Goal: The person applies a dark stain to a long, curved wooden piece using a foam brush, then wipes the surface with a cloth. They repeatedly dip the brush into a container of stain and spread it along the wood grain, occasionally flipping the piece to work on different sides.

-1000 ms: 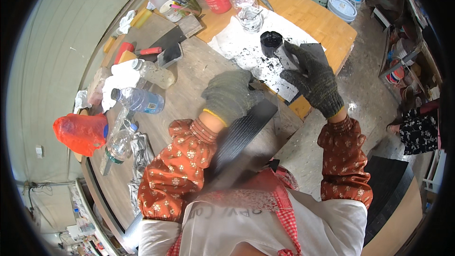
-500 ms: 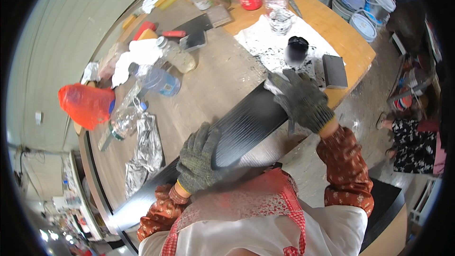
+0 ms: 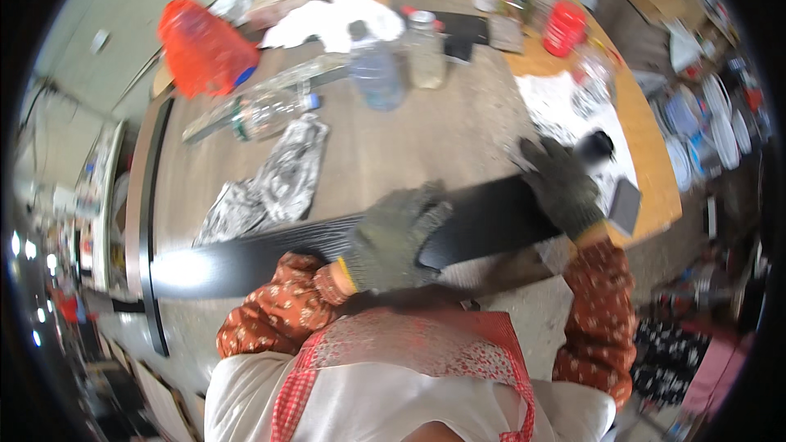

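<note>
A long black board [image 3: 491,221] with fine lengthwise grain lies across the near side of the table. My left hand [image 3: 393,237], in a dark green knit glove, rests flat over its middle, fingers apart and thumb near the close edge. At the board's right end is my gloved right hand [image 3: 566,188], fingers bent down at the far edge; whatever is under them is hidden. Just beyond that hand, a small black-topped container [image 3: 595,148] stands on a stained white sheet [image 3: 544,102]. A dark grey block [image 3: 625,206] sits by the sheet's near edge.
A crumpled grey-stained cloth [image 3: 282,176] lies behind the board's left part. Farther back are plastic bottles [image 3: 375,74], white cloth [image 3: 327,24], an orange-red bag [image 3: 205,49] and a red jar [image 3: 565,29]. Buckets [image 3: 716,119] stand off to the right, near a person's patterned clothing [image 3: 667,360].
The view has turned, so the board now runs nearly level across it. My left hand is farther right along the board. My right hand stays at its right end.
</note>
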The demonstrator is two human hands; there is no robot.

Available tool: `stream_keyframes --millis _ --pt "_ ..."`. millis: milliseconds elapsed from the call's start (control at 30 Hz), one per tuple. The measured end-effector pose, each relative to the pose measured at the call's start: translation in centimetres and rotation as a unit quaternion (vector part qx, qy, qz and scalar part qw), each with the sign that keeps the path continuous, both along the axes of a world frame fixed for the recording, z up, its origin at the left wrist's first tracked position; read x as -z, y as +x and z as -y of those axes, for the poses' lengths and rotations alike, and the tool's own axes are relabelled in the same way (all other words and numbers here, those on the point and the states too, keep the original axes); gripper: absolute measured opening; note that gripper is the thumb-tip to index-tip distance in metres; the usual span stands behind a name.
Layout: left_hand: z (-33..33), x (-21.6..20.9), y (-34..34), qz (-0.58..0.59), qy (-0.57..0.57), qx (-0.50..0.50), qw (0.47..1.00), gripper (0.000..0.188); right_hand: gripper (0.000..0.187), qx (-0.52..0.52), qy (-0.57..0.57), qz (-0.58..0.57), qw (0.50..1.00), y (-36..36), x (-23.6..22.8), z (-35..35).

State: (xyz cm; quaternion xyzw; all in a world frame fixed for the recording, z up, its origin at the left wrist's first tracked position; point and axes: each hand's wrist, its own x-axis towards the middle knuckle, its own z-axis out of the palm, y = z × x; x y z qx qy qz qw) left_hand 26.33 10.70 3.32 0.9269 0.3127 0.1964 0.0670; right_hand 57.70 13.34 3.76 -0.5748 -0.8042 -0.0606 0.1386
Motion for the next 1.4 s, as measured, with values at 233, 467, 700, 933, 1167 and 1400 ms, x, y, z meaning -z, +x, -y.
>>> stream_keyframes --millis 233,467,700,933,1167,1400 --pt "0.0 0.7 -0.6 0.033 -0.052 -0.016 0.998 0.083 0.047 -0.031 -0.057 0.019 0.998 -1.2 -0.3 0.9" --pt "3.8 1.7 -11.6 0.144 0.056 -0.06 0.986 0.076 0.046 -0.063 -0.085 0.059 0.993 -2.1 -0.6 1.0" --pt "12.8 2.2 -31.6 -0.087 0.098 -0.385 0.913 0.058 0.047 -0.053 -0.075 0.076 0.993 -11.7 -1.7 3.1" --pt "12.5 4.7 -31.8 -0.066 0.139 -0.385 0.91 0.057 0.05 -0.291 -0.015 -0.075 0.954 -37.6 2.5 3.6" --pt "13.0 5.9 -34.7 -0.028 0.129 -0.322 0.937 0.063 0.043 -0.162 -0.078 -0.114 0.977 -46.4 0.4 4.7" --pt "13.2 6.1 -34.8 0.001 0.129 -0.332 0.935 0.061 0.047 0.079 -0.106 0.124 0.983 -16.5 -2.4 5.2"
